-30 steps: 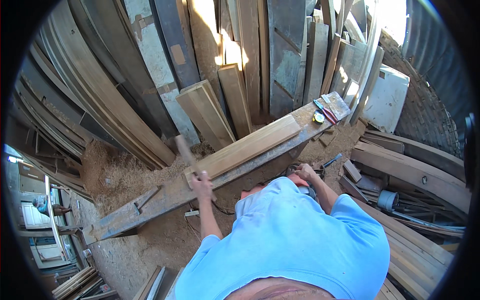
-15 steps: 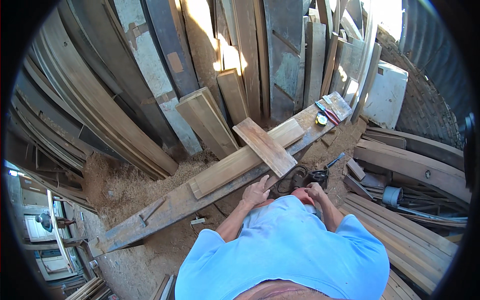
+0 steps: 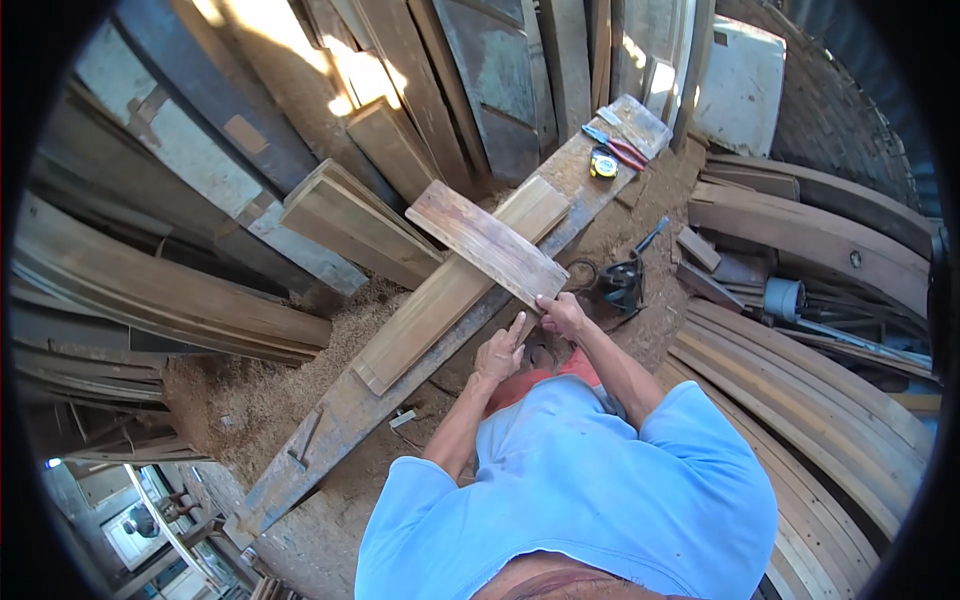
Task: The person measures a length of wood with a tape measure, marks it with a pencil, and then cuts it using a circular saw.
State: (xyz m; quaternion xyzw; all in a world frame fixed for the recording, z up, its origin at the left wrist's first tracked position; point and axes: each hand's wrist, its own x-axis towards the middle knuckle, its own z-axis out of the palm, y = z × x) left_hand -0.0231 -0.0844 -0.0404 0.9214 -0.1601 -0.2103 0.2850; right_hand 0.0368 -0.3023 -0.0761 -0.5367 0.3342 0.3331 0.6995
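Note:
A short brown board point(image 3: 487, 240) lies crosswise over a longer pale plank point(image 3: 445, 308), which rests on a narrow workbench point(image 3: 296, 452). At the short board's near end my right hand point(image 3: 563, 316) is closed, its thumb on the corner and its other fingers partly hidden. Just left of it, my left hand point(image 3: 500, 352) closes around a small brown strip of wood point(image 3: 530, 325), with the index finger stretched along it. The strip's far end reaches close to the right hand and the board's edge; whether it touches the board I cannot tell.
Pliers point(image 3: 620, 150) and a yellow tape measure point(image 3: 603, 162) lie at the bench's far end. A hammer point(image 3: 306, 435) is on its near left end. A dark power tool point(image 3: 624, 280) sits among shavings on the ground. Boards lean behind; stacked planks point(image 3: 800, 400) lie right.
My right hand has come up from beside my lap to the short board's near end. My left hand stays beside it with the wood strip. The whole view has shifted and turned.

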